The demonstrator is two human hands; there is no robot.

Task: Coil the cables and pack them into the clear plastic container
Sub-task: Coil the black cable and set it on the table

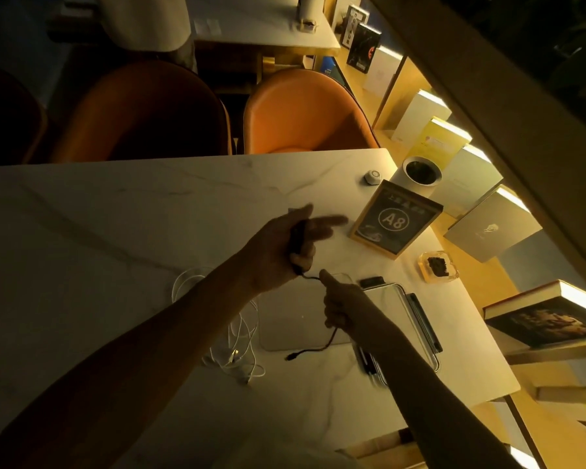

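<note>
We see the left hand (285,245) curled around a coil of black cable (298,238), forefinger stretched out. The right hand (340,302) just below it pinches the same cable, whose loose end trails toward us. Under the right hand lies what seems to be the clear container (416,319). White cables (237,336) lie tangled left of the right hand.

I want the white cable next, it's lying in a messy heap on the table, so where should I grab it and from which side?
Take the white cable at its plug ends, which lie at the near side of the heap. Come from above on the near side, probably with the left hand once it is free. The far loop lies open, so pulling from an end should snag less.
</note>
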